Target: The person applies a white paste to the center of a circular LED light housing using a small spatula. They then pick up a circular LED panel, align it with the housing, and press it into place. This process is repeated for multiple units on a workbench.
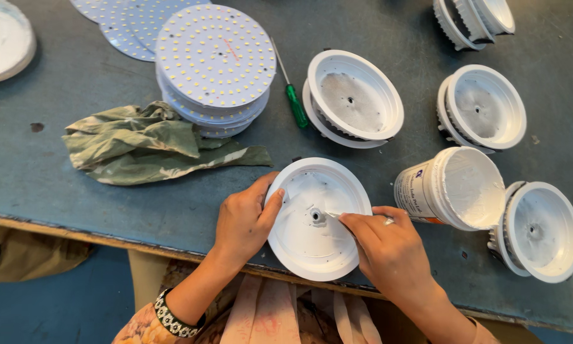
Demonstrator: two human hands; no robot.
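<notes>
- Worktop (44, 172): dull grey-blue board, scuffed and dusty, with a worn pale wooden front edge; blue floor below it at the lower left.
- White round lamp housing (299, 245): lies at the front edge, open side up, a hole at its centre.
- Left hand (243, 220): grips the housing's left rim, thumb over the lip; patterned bracelet at the wrist.
- Right hand (388, 245): fingers pinched on a thin metal tool (331, 215) whose tip rests by the centre hole.
- White plastic tub of white paste (455, 188): on its side, just right of the housing.
- Three more white housings (353, 95): middle and right side; others at the far right corner.
- Stack of round white LED boards (213, 60): far middle, above a crumpled green cloth (140, 143).
- Green-handled screwdriver (294, 102): between stack and housings.
</notes>
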